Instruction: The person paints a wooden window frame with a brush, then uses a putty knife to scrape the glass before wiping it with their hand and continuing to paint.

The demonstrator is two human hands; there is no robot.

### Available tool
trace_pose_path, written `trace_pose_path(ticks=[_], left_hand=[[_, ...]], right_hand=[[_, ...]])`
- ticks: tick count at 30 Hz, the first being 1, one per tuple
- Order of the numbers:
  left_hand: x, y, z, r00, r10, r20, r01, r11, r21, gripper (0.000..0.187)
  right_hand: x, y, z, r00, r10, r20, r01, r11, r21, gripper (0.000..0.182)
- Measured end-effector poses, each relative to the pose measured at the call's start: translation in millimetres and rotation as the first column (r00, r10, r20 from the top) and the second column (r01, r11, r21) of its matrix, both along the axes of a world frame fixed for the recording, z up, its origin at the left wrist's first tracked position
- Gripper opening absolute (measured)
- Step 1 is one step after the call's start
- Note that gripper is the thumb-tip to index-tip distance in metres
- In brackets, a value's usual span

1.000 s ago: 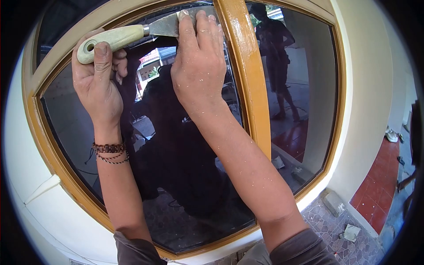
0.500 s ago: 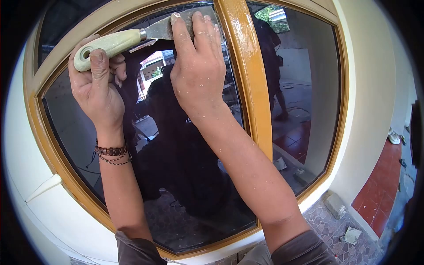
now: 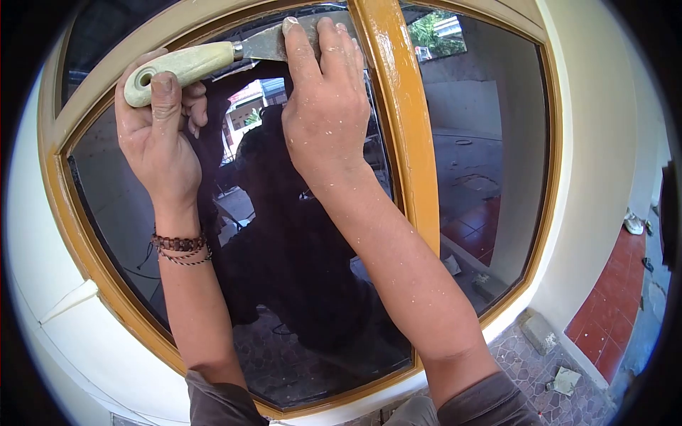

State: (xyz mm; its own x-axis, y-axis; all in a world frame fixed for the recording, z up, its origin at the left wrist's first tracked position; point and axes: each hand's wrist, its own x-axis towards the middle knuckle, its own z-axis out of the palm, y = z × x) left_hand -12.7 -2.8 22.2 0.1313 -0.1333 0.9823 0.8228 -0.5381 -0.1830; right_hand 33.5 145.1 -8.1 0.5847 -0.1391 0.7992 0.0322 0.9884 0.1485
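Note:
A putty knife (image 3: 186, 69) with a pale, whitish handle and a flat metal blade lies across the upper part of a dark glass pane (image 3: 305, 284). My left hand (image 3: 158, 135) is closed around the rear end of its handle, the thumb pressed near the hanging hole. On the blade rest the fingers of my right hand (image 3: 328, 106), holding it close to the glass by the wooden upright; the right thumb is hidden. Pale specks dot the right hand and forearm. The blade's far edge is partly covered by the fingers.
A glossy yellow-brown wooden upright (image 3: 399, 121) divides this pane from a second dark pane (image 3: 469, 170). Cream wall surrounds the curved-looking frame. At lower right, a grey block (image 3: 538, 332) and a pale scrap (image 3: 566, 381) lie on patterned paving beside red tiles (image 3: 604, 319).
Both hands and the putty knife have shifted slightly right, the handle end also a little upward. A dark figure's reflection has gone from the right pane.

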Motion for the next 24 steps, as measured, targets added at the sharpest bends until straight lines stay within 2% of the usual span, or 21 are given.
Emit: trace_pose_path(ticks=[2, 6, 9, 11, 14, 18, 20, 24], left_hand=[[-0.2, 1.9, -1.7, 0.996, -0.058, -0.061, 0.061, 0.997, 0.049, 0.032], [-0.6, 4.1, 0.1, 0.994, -0.105, -0.042, 0.109, 0.989, 0.101, 0.033], [-0.5, 2.9, 0.8, 0.995, -0.093, -0.037, 0.095, 0.993, 0.069, 0.033], [-2.1, 1.1, 0.2, 0.999, 0.035, -0.010, -0.034, 0.999, 0.039, 0.037], [-1.1, 0.1, 0.4, 0.998, 0.061, 0.000, -0.061, 0.998, 0.015, 0.038], [-1.3, 1.0, 1.5, 0.998, 0.056, -0.018, -0.055, 0.998, 0.012, 0.039], [1.5, 1.3, 1.4, 1.000, -0.006, 0.014, 0.006, 1.000, 0.003, 0.035], [1.1, 1.7, 2.7, 1.000, 0.009, 0.023, -0.009, 1.000, 0.004, 0.037]], right_hand=[[0.6, -0.1, 1.5, 0.999, 0.016, 0.033, -0.017, 0.999, 0.042, 0.049], [1.9, -0.8, 1.5, 0.999, -0.017, 0.043, 0.013, 0.996, 0.091, 0.048], [2.6, -1.3, 2.3, 0.999, -0.019, 0.039, 0.016, 0.997, 0.071, 0.048], [1.0, -1.6, 3.2, 0.999, -0.014, 0.039, 0.011, 0.998, 0.062, 0.047], [0.6, -1.0, 5.3, 1.000, -0.013, 0.018, 0.012, 0.999, 0.050, 0.046], [0.7, -0.6, 5.3, 1.000, -0.002, 0.017, 0.001, 0.999, 0.038, 0.048], [0.5, -0.5, 6.1, 1.000, 0.001, 0.013, -0.001, 0.999, 0.037, 0.049], [2.5, 0.3, 7.5, 0.999, -0.019, 0.029, 0.018, 1.000, 0.024, 0.049]])
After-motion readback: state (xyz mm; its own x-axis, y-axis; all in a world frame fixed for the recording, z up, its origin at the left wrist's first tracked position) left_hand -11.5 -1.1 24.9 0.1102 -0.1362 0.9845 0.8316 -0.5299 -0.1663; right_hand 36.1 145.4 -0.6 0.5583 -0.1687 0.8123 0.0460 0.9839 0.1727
